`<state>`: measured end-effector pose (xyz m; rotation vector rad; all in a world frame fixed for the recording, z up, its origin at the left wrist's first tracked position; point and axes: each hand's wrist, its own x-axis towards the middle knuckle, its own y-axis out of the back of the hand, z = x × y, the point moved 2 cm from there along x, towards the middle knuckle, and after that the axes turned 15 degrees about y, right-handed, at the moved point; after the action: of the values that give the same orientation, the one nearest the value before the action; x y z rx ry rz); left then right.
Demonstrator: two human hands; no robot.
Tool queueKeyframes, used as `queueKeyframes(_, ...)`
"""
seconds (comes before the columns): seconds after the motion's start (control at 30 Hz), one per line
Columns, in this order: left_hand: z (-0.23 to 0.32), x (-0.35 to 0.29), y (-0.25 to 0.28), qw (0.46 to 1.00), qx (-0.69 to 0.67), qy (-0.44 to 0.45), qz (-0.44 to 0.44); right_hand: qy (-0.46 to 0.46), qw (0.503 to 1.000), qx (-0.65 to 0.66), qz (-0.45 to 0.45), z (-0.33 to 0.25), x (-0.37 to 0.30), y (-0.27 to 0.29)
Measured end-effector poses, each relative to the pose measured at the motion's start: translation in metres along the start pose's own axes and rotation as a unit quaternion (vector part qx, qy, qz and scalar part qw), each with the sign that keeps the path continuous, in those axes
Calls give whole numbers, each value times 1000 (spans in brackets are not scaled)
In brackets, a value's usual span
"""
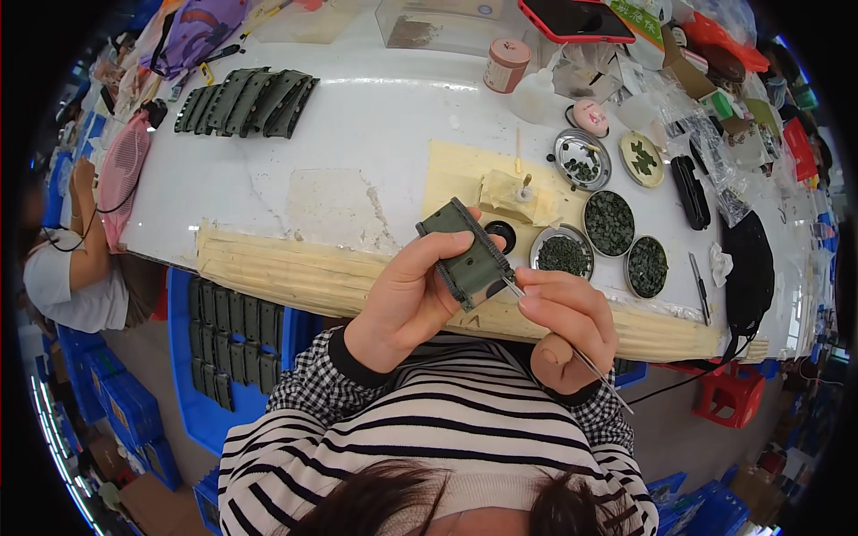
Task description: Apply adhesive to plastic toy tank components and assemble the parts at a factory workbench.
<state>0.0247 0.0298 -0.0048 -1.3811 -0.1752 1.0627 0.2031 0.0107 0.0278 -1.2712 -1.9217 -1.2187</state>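
My left hand (389,308) grips a dark green ridged plastic piece (465,268), the thumb lying across its top and the fingers beneath. In my right hand (572,313) is a thin metal hand tool (610,386), pinched between thumb and fingers. The tool's tip meets the lower right corner of the green piece; its exact kind cannot be made out. Just beyond my hands sit a round dish (534,254) of small green bits and a small black ring-shaped thing (501,236). A yellowish block (500,204) with a small knob stands on a yellow sheet (440,170).
More round dishes of green parts, including a metal one (558,159), stand at the right. Similar green pieces (246,103) lie in a row at the far left. A yellowish padded edge (268,268) borders the table. A blue bin (185,393) of green pieces is below left. Someone (67,277) sits at the left.
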Motion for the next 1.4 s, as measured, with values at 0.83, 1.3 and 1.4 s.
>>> queueKeyframes(0.83, -3, -3, 1, 999, -32, 19, -12, 35, 999, 18, -2, 4, 4, 3)
queueKeyframes(1.3, -6, -4, 1, 999, -41, 14, 6, 49, 999, 15, 8, 4, -1, 0)
queueKeyframes(1.4, -6, -4, 1, 999, -43, 21, 8, 48, 999, 17, -1, 3, 1, 1)
